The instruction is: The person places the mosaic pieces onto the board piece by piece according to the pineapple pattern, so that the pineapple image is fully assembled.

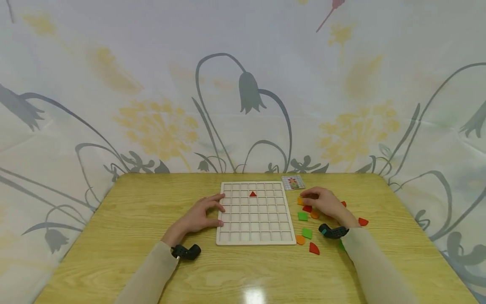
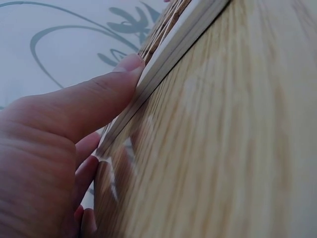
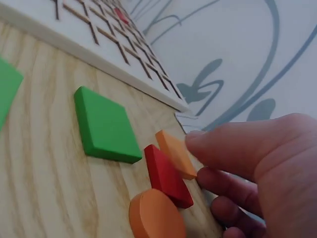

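Observation:
A white gridded board (image 1: 256, 243) lies flat on the table, with a red triangle (image 1: 252, 194) in one of its upper cells. My left hand (image 1: 199, 214) rests at the board's left edge, fingers spread and loosely bent; in the left wrist view the thumb (image 2: 106, 94) touches the rim. My right hand (image 1: 324, 202) is over the loose pieces, right of the board. Its thumb and fingertips are at an orange piece (image 3: 173, 151); whether they pinch it is unclear. Close beside lie a red piece (image 3: 167, 176), an orange round piece (image 3: 156, 215) and a green square (image 3: 106, 124).
A small card (image 1: 293, 183) with a flower picture lies at the board's upper right corner. Nearer me are another green square (image 1: 307, 233), an orange disc (image 1: 300, 240) and a red quarter-round (image 1: 314, 248). Another red piece (image 1: 363, 221) lies beyond my right wrist. A patterned curtain hangs behind the table.

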Tool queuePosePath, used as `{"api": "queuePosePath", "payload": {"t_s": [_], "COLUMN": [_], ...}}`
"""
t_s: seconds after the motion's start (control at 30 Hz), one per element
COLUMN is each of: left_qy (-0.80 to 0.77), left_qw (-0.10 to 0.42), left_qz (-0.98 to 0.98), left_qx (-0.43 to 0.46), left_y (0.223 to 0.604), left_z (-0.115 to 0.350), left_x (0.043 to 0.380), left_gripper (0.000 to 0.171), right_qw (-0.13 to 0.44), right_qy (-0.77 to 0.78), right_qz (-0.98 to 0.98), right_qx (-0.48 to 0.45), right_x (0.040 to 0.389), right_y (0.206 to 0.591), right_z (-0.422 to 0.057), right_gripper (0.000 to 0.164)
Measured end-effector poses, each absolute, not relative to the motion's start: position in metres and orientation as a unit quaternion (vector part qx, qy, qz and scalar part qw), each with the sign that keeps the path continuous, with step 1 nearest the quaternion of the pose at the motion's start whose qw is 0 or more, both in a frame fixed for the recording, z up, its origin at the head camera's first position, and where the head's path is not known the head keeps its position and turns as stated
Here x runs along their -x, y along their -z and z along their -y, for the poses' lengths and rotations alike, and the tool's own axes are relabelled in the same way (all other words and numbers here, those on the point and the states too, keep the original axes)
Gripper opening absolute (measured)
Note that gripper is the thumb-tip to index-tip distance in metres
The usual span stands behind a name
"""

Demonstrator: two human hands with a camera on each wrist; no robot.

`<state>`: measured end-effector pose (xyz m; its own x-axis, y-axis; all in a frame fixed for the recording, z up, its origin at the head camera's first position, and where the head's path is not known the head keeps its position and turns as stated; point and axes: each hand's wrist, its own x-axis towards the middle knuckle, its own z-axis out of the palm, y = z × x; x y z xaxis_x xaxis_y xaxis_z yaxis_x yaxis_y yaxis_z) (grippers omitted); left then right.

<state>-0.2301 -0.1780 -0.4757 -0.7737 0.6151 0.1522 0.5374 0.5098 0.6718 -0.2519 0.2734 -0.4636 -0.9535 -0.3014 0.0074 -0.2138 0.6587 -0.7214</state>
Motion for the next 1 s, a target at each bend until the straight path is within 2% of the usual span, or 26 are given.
{"api": "queuePosePath", "payload": {"t_s": [0.27, 0.6, 0.83, 1.0], "left_qy": [-0.367, -0.372, -0.371, -0.375], "left_qw": [0.03, 0.048, 0.049, 0.05], "left_qz": [-0.868, -0.868, -0.868, -0.868], "left_qx": [-0.333, -0.326, -0.325, -0.322], "left_y": [0.4789, 0.4799, 0.4796, 0.4793], "left_z": [0.1799, 0.1768, 0.1769, 0.1768], "left_x": [0.2296, 0.2315, 0.2322, 0.2316], "left_gripper": [0.028, 0.029, 0.029, 0.029], "right_qw": [0.088, 0.099, 0.084, 0.052], "right_qy": [0.383, 0.441, 0.454, 0.451], "right_qz": [-0.911, -0.887, -0.883, -0.888], "right_qx": [0.126, 0.092, 0.085, 0.071], "right_x": [0.2557, 0.2498, 0.2501, 0.2499], "right_y": [0.4624, 0.4619, 0.4609, 0.4581], "right_z": [-0.2661, -0.2692, -0.2698, -0.2662], "right_gripper": [0.034, 0.03, 0.023, 0.023]}}
